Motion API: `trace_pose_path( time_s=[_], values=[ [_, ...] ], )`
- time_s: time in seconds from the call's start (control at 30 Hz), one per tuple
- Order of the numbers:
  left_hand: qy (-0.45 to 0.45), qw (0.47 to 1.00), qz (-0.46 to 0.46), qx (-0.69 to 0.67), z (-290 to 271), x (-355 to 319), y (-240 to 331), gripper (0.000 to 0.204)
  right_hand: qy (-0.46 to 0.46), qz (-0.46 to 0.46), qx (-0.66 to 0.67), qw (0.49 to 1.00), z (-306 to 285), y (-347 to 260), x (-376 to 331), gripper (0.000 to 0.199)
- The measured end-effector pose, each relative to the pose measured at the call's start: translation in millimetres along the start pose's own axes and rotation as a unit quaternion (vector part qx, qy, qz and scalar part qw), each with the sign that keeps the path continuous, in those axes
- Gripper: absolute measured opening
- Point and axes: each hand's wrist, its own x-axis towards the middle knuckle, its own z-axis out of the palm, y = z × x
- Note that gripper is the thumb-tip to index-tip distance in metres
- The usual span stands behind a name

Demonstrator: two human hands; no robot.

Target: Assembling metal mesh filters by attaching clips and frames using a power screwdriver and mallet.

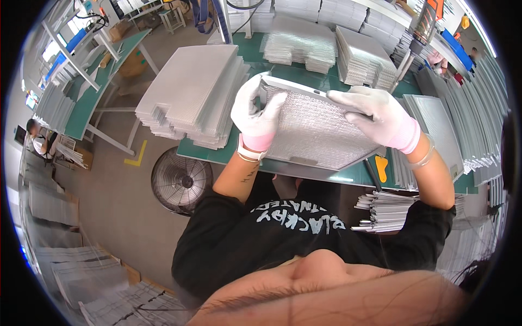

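A silver mesh panel in a thin metal frame [321, 133] is tilted up in front of me, its lower edge near the front of the green table [201, 152]. My left hand [255, 108], in a white glove with a pink cuff, is closed on the panel's upper left corner, thumb over the mesh face. My right hand [378, 115], gloved alike, grips the frame's upper edge toward the right, fingers along the rim and thumb below. A small dark slot shows in that rim between the hands. The panel's back is hidden.
Mesh sheet stacks stand left [190, 81] and behind [302, 43]. A yellow scraper-like tool [381, 168] lies right of the panel, by a black handle. An orange power tool [435, 11] hangs back right. A round floor fan [182, 179] stands lower left. Another person [41, 141] sits far left.
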Motion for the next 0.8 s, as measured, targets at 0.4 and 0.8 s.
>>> trace_pose_path(
  time_s=[0.4,0.8],
  values=[
    [0.021,0.978,-0.084,-0.188,-3,-1,-10,0.027,0.025,-0.037,-0.006,0.999,3,3,7,0.056],
    [-0.081,0.982,-0.024,-0.171,-15,15,-18,0.036,0.039,-0.049,-0.019,0.998,6,0,7,0.053]
  ],
)
